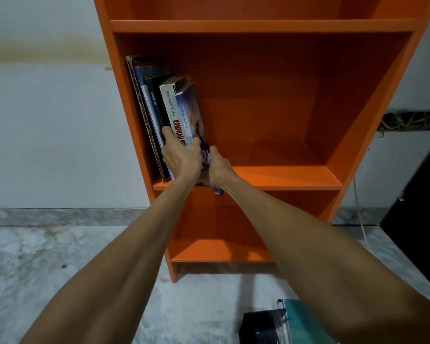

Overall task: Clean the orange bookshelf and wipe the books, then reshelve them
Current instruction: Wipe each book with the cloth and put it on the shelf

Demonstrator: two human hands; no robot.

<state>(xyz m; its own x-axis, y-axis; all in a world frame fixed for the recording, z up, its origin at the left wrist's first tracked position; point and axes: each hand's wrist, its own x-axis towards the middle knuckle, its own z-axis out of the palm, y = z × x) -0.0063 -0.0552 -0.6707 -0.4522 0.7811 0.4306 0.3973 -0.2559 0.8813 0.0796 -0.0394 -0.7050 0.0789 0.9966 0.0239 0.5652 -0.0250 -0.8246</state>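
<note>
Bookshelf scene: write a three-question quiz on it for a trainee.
1. True or false: the books lean at the right end of their board in the bookshelf.
2. What does the right hand hold? A. a sponge B. a purple cloth C. a brush
3. Fill in: the left hand grips the ___.
Key: 1 false, they lean at the left end; 2 B; 3 books.

Books [170, 112] stood leaning at the left end of the bookshelf's [283, 176] middle board; a second pile [305, 324] lay on the floor [60, 269], lower right of frame.
</note>
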